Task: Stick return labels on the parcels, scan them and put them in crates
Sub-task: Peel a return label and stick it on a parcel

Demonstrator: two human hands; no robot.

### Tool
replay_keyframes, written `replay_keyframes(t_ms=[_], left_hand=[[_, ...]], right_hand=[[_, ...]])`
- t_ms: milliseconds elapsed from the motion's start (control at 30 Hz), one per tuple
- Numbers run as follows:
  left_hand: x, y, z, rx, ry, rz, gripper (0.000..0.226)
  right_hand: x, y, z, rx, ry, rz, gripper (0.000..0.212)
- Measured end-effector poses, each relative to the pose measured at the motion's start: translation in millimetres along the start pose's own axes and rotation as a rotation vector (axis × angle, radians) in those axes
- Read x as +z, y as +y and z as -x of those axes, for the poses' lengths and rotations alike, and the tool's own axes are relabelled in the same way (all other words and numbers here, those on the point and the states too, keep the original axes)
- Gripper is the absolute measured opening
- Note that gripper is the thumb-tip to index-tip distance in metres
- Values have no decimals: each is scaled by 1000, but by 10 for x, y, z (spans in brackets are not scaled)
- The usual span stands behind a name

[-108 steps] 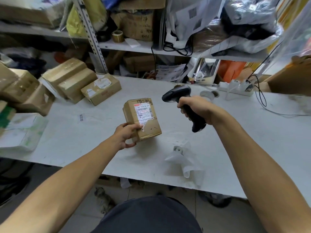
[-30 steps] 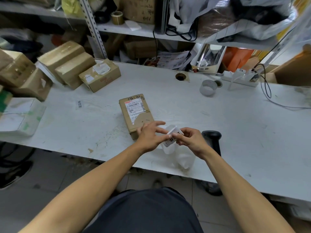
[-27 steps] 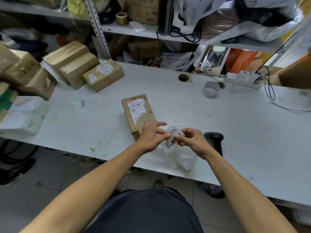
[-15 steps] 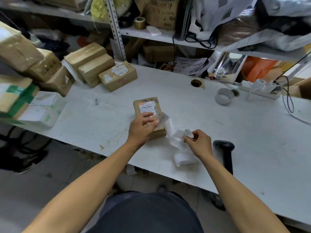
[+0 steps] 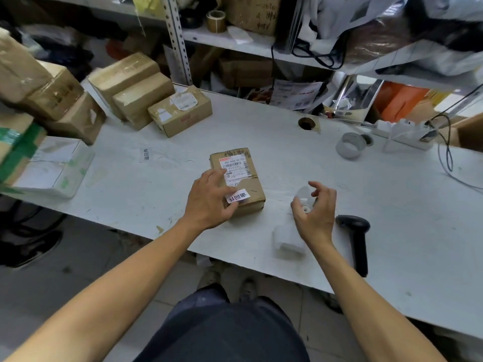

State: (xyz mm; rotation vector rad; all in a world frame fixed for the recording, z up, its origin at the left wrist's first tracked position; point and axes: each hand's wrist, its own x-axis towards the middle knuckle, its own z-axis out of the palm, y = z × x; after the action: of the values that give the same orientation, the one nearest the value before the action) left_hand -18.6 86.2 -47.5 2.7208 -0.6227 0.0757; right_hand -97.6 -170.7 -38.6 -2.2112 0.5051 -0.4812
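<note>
Cluttered shelving (image 5: pixel 261 45) backs a long white worktable (image 5: pixel 287 158) stacked at its left end with other cardboard boxes (image 5: pixel 180 111); near the front edge lies the parcel (image 5: pixel 239 182) in hand, flat, its printed shipping label (image 5: pixel 236 169) facing up; the left hand (image 5: pixel 209 199) rests on the box's near left part with fingers spread fairly straight, its thumb pressing the lower left corner of a small white return label (image 5: pixel 237 195) that lies on the top face just below the shipping label; the right hand (image 5: pixel 315 210) hovers apart from the parcel, fingers loosely curled around the label roll (image 5: pixel 303 198), and whether it truly grips the roll or merely cups it I cannot tell; a trail of white backing paper (image 5: pixel 288 240) lies beneath that wrist, and the black scanner (image 5: pixel 356 239) rests on the table just to its right, untouched; the step appears to be fixing the sticker, and to do it well the thumb should smooth outward from the pressed corner so no air or crease is trapped; the sticker ought to stay off the barcode above, which must remain readable; the far right end of the sticker looks not yet rubbed down, so it wants a firm pass before the parcel is lifted; holding the box steady with the remaining fingers should stop it sliding toward the table edge.
</note>
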Motion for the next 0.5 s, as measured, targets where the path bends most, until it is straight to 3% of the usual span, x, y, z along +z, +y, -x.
replay_keyframes(t_ms=[67, 200, 367, 467, 500], left_hand=[[-25, -41, 5, -40, -74, 88, 55], [23, -122, 29, -52, -100, 189, 60], [44, -109, 14, -41, -34, 240, 48], [7, -164, -26, 4, 80, 264, 42], [-9, -201, -53, 28, 105, 267, 42]], right_hand=[[178, -184, -76, -43, -112, -21, 41], [595, -450, -224, 152, -402, -9, 48], [712, -651, -194, 290, -356, 126, 33], [671, -776, -206, 420, -376, -101, 21], [652, -812, -211, 453, -418, -197, 27]])
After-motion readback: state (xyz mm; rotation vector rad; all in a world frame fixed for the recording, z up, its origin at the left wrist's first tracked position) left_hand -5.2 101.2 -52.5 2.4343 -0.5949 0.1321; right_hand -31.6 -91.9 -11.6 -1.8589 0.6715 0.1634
